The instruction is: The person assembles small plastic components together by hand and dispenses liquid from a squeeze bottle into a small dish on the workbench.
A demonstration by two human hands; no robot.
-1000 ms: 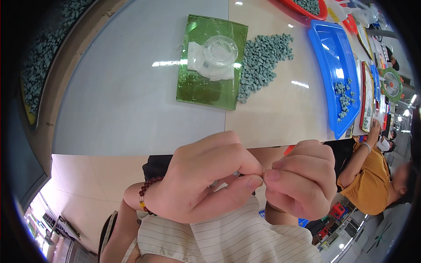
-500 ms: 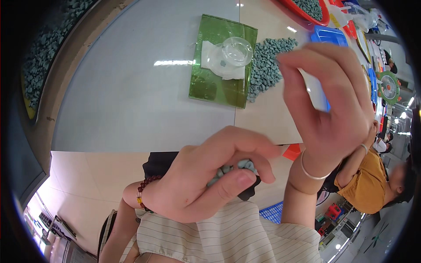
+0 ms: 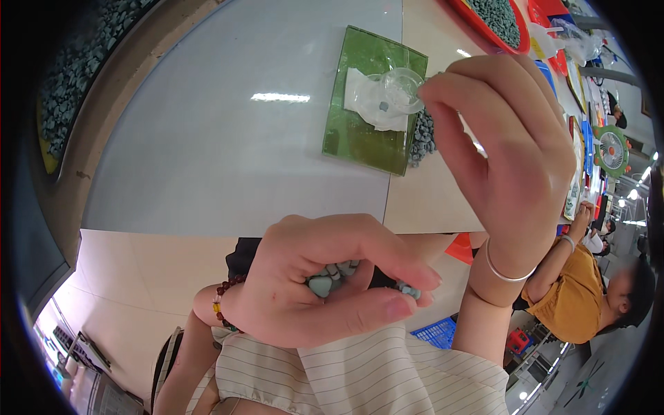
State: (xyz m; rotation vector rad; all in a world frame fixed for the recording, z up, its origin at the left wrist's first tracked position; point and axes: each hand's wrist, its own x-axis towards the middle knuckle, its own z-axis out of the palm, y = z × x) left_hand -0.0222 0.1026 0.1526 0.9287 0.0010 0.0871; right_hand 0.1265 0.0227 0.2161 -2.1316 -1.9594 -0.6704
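Note:
In the lower middle, my left hand (image 3: 283, 259) is curled around several grey-green stone chips (image 3: 321, 285). A small blue-green stone chip (image 3: 409, 290) sits between its thumb and fingertips. My right hand (image 3: 515, 149) is raised over the table, thumb and forefinger pinched beside a small clear round dish (image 3: 402, 84). Whether those fingertips hold anything is too small to make out. The dish rests on a white pad (image 3: 360, 93), where a single chip (image 3: 384, 106) lies. Beneath is a green glass plate (image 3: 366, 149). My right hand partly hides a heap of chips (image 3: 422, 138) beside the plate.
A red basin (image 3: 515, 43) of similar stones stands at the far right. At the left edge is another large load of stones (image 3: 76, 83) behind a brown rim. A person in a mustard top (image 3: 567, 297) sits to the right. A green fan (image 3: 612, 149) stands beyond.
My right hand has moved left, from over the stone heap to the dish. My left thumb and fingers have closed together with a chip at their tips. The view has shifted slightly.

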